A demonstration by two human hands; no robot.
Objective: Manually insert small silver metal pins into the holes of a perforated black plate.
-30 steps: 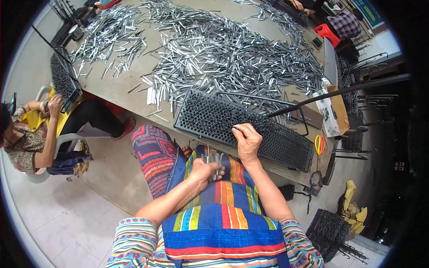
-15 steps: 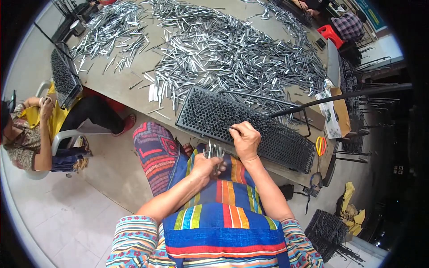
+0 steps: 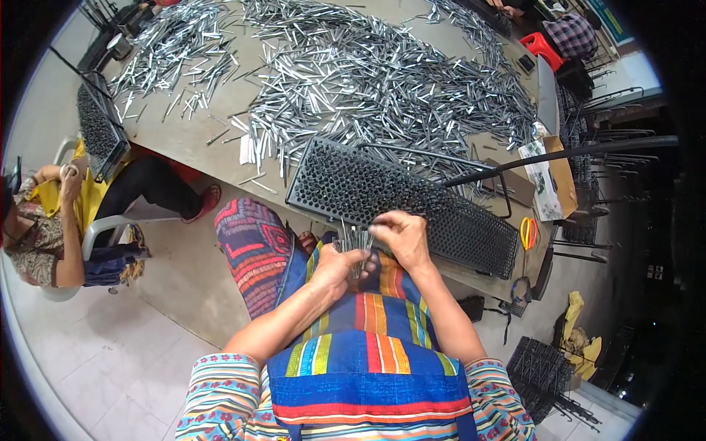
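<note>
My left hand [image 3: 337, 269] is closed round a bundle of thin metal rods [image 3: 354, 241], their ends sticking up above the thumb. Close beside the bundle, my right hand [image 3: 401, 237] has its thumb and forefinger pinched near the rod tips; whatever is between them is too small to make out. Just beyond both hands lies a long black perforated rack [image 3: 412, 198], tilted on the table's near edge. Dark pieces fill many holes on its left part, while holes at the right look bare.
Heaps of silvery metal strips [image 3: 382, 88] cover much of the table [image 3: 191, 140]. Orange-handled scissors [image 3: 528, 234] and an open cardboard box [image 3: 560, 180] sit at the right. A co-worker [image 3: 55, 220] sits at the left beside another black rack [image 3: 101, 132]. More racks [image 3: 540, 375] stand below right.
My right hand has come down and left from above the perforated rack to the rod tips in my left hand. My left hand stays nearly in place.
</note>
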